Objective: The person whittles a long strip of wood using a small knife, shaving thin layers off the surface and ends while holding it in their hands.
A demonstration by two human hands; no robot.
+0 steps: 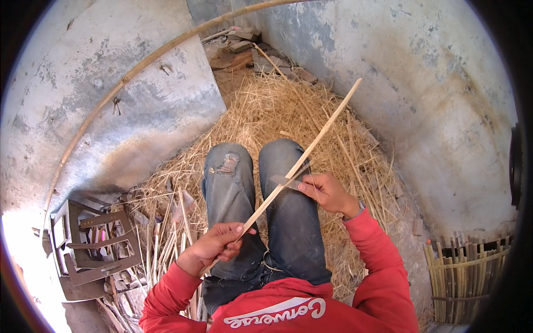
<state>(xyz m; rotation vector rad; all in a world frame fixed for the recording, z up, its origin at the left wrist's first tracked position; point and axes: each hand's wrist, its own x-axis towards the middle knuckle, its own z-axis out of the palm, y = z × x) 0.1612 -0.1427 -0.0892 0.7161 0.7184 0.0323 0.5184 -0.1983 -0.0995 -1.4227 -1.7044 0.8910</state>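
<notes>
A long, pale strip of split wood, perhaps bamboo [325,130], slants across my lap from lower left to upper right. Its lower end is gripped in my left hand [219,244], fingers wrapped round it above my left thigh. In my right hand [327,193] is a knife [285,181], the handle hidden by my fingers. The flat metal blade crosses the strip near its middle, over my right knee, and seems to touch it. A thin curl of shaving stands up by the blade.
Straw-like shavings [266,105] heap on the floor beyond my knees. Loose sticks [158,244] lie at left beside a dark metal frame [102,241]. A stick basket [469,277] stands at lower right. A long bent pole [125,77] leans along the left wall; bricks [241,44] lie in the far corner.
</notes>
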